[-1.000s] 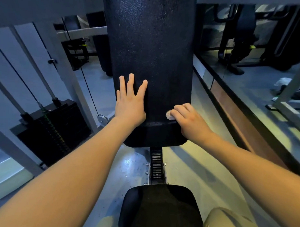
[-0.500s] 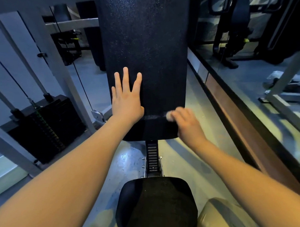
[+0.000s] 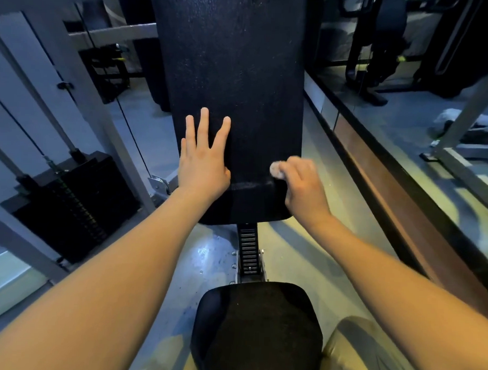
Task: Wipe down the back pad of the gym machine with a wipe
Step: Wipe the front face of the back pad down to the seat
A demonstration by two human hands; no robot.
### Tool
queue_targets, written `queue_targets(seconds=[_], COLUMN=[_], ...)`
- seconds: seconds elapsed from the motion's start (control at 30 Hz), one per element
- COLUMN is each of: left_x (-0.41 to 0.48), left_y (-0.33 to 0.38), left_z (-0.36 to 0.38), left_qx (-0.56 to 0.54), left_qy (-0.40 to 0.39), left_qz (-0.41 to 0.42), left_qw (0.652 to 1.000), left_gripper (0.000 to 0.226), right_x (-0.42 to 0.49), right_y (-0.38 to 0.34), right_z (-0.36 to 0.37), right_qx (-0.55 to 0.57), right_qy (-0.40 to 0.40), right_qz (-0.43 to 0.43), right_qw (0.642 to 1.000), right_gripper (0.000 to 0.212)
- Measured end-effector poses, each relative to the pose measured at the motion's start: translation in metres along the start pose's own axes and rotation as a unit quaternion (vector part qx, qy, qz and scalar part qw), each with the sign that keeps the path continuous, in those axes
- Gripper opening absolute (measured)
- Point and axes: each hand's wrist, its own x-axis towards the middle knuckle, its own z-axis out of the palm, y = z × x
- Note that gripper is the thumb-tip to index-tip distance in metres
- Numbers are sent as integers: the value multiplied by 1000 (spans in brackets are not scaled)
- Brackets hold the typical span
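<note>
The tall black back pad (image 3: 235,73) of the gym machine stands upright in the middle of the head view. My left hand (image 3: 200,161) lies flat on its lower left part, fingers straight and spread. My right hand (image 3: 303,187) is at the pad's lower right edge and grips a small crumpled white wipe (image 3: 276,170), which presses against the pad. A faint wet streak (image 3: 248,185) runs across the pad between my two hands.
The black seat (image 3: 257,329) sits below the pad, joined by a notched adjustment post (image 3: 247,248). A weight stack (image 3: 70,203) with cables and grey frame bars stands at the left. A mirror wall (image 3: 405,135) with a wooden base runs along the right.
My right hand with the wipe has shifted up and right along the pad's lower edge, leaving a streak. My left hand stays flat on the pad.
</note>
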Motion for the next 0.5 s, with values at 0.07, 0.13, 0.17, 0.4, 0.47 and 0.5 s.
queue_targets(seconds=[0.07, 0.13, 0.17, 0.4, 0.47, 0.5], left_x=[0, 0, 0, 0, 0, 0], left_y=[-1, -1, -1, -4, -5, -4], left_z=[-1, -1, -2, -5, -5, -5], left_qx=[-2, -2, 0, 8, 7, 4], left_qy=[-5, -7, -7, -8, -9, -11], left_qz=[2, 1, 0, 8, 10, 9], left_qw=[1000, 1000, 1000, 1000, 1000, 1000], left_gripper=[101, 102, 102, 100, 100, 100], right_x=[-36, -63, -69, 11, 18, 15], right_y=[-5, -9, -10, -9, -10, -12], right_z=[12, 17, 16, -19, -20, -19], right_qx=[9, -1, -13, -78, -71, -65], right_qy=[-68, -131, -150, -15, -12, -20], right_qz=[-15, -17, -16, 105, 132, 124], right_qw=[998, 991, 988, 991, 989, 990], right_gripper=[47, 57, 58, 21, 28, 27])
